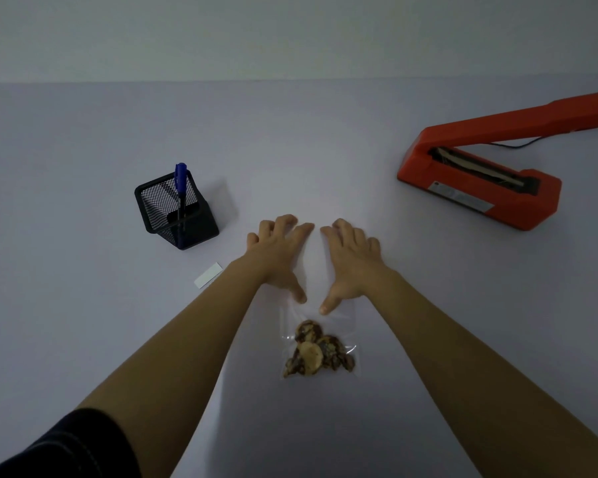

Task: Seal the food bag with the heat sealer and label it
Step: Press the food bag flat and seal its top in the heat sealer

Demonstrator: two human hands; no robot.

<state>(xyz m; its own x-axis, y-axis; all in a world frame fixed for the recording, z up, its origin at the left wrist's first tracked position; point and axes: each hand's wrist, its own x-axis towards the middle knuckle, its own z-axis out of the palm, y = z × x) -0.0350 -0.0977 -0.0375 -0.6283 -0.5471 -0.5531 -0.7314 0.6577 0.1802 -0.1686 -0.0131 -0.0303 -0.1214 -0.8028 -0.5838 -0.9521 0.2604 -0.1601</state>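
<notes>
Food bag (318, 350) lies flat, its top pressed under spread-fingered left hand (277, 257) and right hand (351, 262).

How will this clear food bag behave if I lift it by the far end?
Probably floppy: the food bag is thin clear film lying flat under the left hand and right hand. The dried slices bunched at its near end would likely hang down.

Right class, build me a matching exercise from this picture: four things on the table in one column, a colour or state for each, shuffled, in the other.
1 pen
2 heat sealer
3 label
4 food bag

A clear, food inside
B orange-red, arm raised
C blue, standing in the mesh holder
D white, lying flat

Pairs: 1-C, 2-B, 3-D, 4-A
</notes>
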